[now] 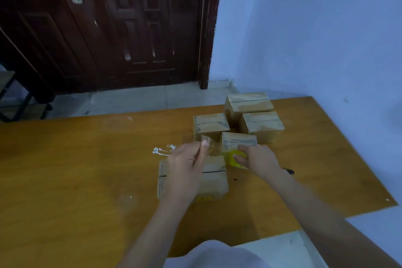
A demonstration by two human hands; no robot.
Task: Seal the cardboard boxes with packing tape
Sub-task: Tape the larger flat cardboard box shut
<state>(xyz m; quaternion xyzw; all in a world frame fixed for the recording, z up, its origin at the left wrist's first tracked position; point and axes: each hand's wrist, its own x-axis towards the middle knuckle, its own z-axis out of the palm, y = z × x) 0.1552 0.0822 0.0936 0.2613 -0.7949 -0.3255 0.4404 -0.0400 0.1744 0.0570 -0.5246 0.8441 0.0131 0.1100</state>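
A cardboard box point(214, 183) lies on the wooden table point(76, 169) right in front of me, its top seam showing. My right hand point(257, 161) grips a yellow roll of packing tape point(230, 159) just above the box's far right corner. My left hand point(185, 167) hovers over the box's left half and pinches the free end of a clear tape strip point(212, 148) stretched from the roll. Several more small boxes stand behind: one point(210, 126), another point(238, 140), a third point(262, 124) and the farthest point(248, 102).
A dark pen-like object point(290, 172) lies on the table right of my right wrist. White residue point(162, 150) marks the tabletop left of the boxes. A dark wooden door point(108, 24) and blue wall point(315, 28) stand beyond the table's far edge.
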